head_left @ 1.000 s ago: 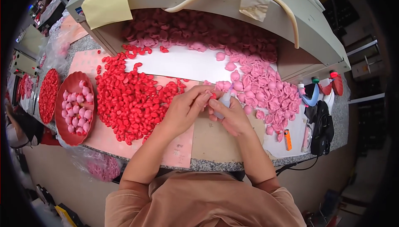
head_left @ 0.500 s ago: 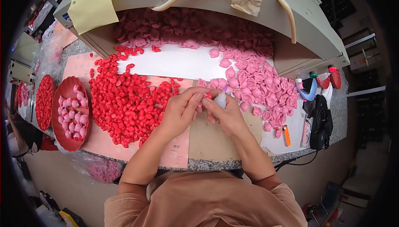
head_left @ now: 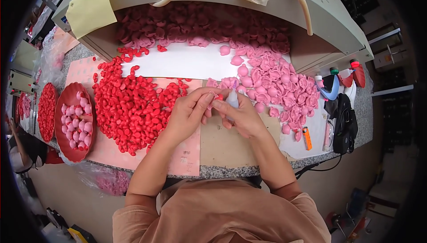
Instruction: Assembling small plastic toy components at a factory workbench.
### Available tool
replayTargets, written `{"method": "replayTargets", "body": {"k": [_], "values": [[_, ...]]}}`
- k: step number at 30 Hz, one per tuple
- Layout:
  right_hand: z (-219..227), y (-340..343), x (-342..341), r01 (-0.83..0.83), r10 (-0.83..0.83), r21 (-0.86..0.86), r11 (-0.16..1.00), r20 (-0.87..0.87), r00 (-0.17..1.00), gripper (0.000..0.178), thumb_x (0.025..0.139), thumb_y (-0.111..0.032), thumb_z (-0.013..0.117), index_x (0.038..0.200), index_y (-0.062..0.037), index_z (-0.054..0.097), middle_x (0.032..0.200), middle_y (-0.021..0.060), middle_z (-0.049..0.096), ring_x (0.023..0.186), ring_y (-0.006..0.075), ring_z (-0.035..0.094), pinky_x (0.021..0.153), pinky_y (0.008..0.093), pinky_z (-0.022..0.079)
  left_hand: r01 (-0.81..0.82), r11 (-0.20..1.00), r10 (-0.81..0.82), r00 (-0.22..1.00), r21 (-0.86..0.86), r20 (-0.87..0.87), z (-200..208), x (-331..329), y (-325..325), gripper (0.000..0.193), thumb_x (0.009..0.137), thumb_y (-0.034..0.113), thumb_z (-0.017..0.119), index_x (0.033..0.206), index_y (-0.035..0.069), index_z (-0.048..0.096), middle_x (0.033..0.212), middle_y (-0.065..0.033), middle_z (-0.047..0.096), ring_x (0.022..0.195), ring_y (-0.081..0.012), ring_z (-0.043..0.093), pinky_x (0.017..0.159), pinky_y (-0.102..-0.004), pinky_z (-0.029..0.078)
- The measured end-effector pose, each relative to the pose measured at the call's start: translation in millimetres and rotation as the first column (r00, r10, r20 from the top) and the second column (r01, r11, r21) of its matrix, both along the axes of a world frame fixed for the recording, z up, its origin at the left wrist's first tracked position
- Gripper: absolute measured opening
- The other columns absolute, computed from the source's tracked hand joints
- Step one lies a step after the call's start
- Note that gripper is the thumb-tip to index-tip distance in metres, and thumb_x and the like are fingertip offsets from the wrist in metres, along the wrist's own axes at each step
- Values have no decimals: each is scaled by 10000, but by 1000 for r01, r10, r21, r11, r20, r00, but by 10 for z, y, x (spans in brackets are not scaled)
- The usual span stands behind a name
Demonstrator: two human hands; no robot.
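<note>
The left grip point(head_left: 190, 106) is pinching a small pink piece point(head_left: 212, 94) between thumb and forefinger. The right grip point(head_left: 243, 116) is closing its fingers around a translucent bottle point(head_left: 232, 99), and its thumb tip is standing very near a small red piece point(head_left: 219, 97) (I cannot tell which hand is bearing this one). Both small pieces are sitting between the two hands, just left of the bottle. The bottle's long axis is running almost up and down in the view, with its purple nozzle pointing away from the body. So the pink piece is lying nearer to the left grip, and the nozzle is standing beside it, a little farther from the body.

Below the hands, a brown sheet point(head_left: 235, 149) is showing its surface between the forearms, as far as the front edge of the tabletop point(head_left: 229, 172); here the room for moving is lying. On the left, a heap of red pieces point(head_left: 129, 114) is reaching near the left wrist; on the right, a heap of pink shells point(head_left: 289, 87) is spreading close beyond the bottle. Farther out, a red dish point(head_left: 76, 156) is holding pink-and-red pieces, and an orange lighter point(head_left: 307, 138) is resting on the right side.
</note>
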State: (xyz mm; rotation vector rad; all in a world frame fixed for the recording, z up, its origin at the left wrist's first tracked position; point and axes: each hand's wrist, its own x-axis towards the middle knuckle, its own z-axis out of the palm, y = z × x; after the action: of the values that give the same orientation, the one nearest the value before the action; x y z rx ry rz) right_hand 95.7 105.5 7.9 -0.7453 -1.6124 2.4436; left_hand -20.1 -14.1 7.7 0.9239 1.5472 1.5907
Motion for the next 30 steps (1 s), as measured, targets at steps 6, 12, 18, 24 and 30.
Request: {"method": "replayTargets", "body": {"k": [6, 12, 18, 24, 30], "values": [[-58, -26, -68, 30, -33, -49, 998, -56, 998, 261, 840, -203, 649, 1011, -33, 551, 672, -9, 518, 511, 59, 464, 404, 200, 379, 31, 999, -35, 982, 21, 188, 38, -56, -21, 290, 967, 225, 425, 1113, 48, 603, 682, 12, 541, 566, -34, 489, 486, -180, 427], [3, -111, -86, 52, -62, -90, 995, -103, 993, 223, 859, -165, 601, 1016, -11, 567, 741, 30, 590, 546, 85, 519, 430, 212, 446, 26, 1000, -25, 954, 0, 299, -31, -24, -41, 306, 972, 242, 413, 1130, 49, 589, 684, 12, 532, 537, -30, 468, 480, -170, 414], [-58, -137, -30, 138, -140, -37, 990, -69, 988, 225, 858, -178, 617, 1027, -36, 574, 733, -6, 559, 599, 50, 501, 429, 186, 428, 23, 999, -30, 976, 34, 214, -143, 24, 18, 332, 974, 265, 407, 1190, 53, 541, 792, -17, 560, 543, -46, 481, 486, -183, 419], [-5, -120, -54, 131, -131, -1, 991, -70, 989, 239, 851, -165, 626, 1043, -35, 570, 744, -10, 548, 609, 47, 491, 411, 188, 397, -38, 997, 42, 997, 65, -58, -56, -5, -15, 288, 947, 228, 480, 1151, 43, 563, 791, -10, 561, 645, -54, 519, 494, -193, 435], [-39, -93, -41, 70, -70, 34, 997, 7, 998, 184, 848, -159, 629, 978, -45, 564, 727, -23, 533, 567, 38, 476, 381, 183, 364, -91, 973, 135, 968, 210, -209, -59, -22, -23, 276, 942, 205, 485, 1098, 7, 595, 801, -31, 597, 661, -63, 534, 538, -216, 447]]}}
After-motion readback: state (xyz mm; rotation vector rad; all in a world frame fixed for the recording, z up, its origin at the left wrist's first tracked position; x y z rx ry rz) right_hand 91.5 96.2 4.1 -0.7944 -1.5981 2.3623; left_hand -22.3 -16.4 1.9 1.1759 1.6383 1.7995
